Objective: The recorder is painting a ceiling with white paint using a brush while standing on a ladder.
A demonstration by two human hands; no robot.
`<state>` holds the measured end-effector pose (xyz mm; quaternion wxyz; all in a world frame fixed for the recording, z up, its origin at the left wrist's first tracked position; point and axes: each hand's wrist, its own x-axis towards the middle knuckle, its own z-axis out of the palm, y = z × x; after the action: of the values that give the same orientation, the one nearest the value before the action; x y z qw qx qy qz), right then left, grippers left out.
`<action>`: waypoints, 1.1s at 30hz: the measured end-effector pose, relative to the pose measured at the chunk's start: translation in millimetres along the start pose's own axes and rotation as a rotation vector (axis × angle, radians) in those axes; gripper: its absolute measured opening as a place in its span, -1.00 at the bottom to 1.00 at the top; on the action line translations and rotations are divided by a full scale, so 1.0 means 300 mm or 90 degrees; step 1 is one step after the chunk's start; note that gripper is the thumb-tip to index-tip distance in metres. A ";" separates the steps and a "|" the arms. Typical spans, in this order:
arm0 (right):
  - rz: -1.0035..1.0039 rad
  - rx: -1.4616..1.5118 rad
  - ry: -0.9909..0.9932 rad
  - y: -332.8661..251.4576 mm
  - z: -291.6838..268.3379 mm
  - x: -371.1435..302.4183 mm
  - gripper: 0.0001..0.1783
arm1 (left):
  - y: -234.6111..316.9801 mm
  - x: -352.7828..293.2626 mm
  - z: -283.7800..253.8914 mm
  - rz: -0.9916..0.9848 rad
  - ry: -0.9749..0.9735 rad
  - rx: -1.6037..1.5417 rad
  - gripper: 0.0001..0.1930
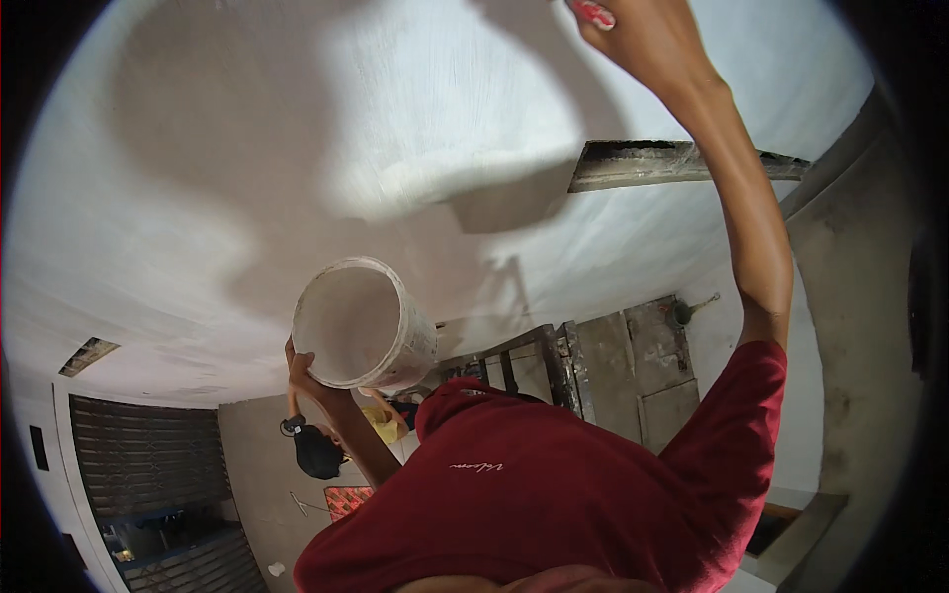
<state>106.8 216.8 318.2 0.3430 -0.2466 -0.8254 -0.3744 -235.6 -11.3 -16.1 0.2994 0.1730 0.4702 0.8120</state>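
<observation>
My left hand (301,376) grips the rim of a white plastic bucket (410,336), thumb over its edge. The bucket is tilted so that its pale, smeared inside shows; I cannot make out any contents. My right arm is stretched up, and my right hand (643,40) is partly cut off by the top edge. Its fingers are curled round something, of which only a red and white bit (595,14) shows. Behind both hands spreads a white, streaky painted surface (425,109) with shadows of my arm and the bucket.
A long rectangular opening (633,170) breaks the white surface near my right forearm; a smaller one (89,357) lies far left. Another person in a black cap (318,455) is beyond the bucket. Dark frame bars (554,366) stand behind my shoulder. A slatted shutter (148,460) fills the lower left.
</observation>
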 end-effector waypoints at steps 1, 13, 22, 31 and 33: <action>0.008 -0.056 0.032 -0.015 -0.020 0.013 -0.80 | 0.006 -0.007 0.005 0.000 0.004 -0.001 -0.35; -0.057 0.223 -0.295 -0.489 0.515 -0.675 -0.74 | -0.008 0.028 -0.006 0.065 -0.033 0.066 -0.39; 0.027 0.335 -0.154 -0.074 0.225 -0.123 -0.74 | 0.005 0.010 0.029 0.081 -0.037 0.076 -0.47; -0.018 -0.019 0.145 -0.101 0.122 -0.072 -0.84 | -0.015 0.038 0.004 0.055 -0.032 0.046 -0.37; -0.033 -0.002 0.030 -0.169 0.254 -0.281 -0.67 | 0.008 0.023 0.025 0.023 -0.044 0.043 -0.36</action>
<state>98.5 233.7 195.2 0.3522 -0.2170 -0.8228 -0.3897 -237.4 -2.9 -10.4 0.2944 0.2195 0.4835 0.7946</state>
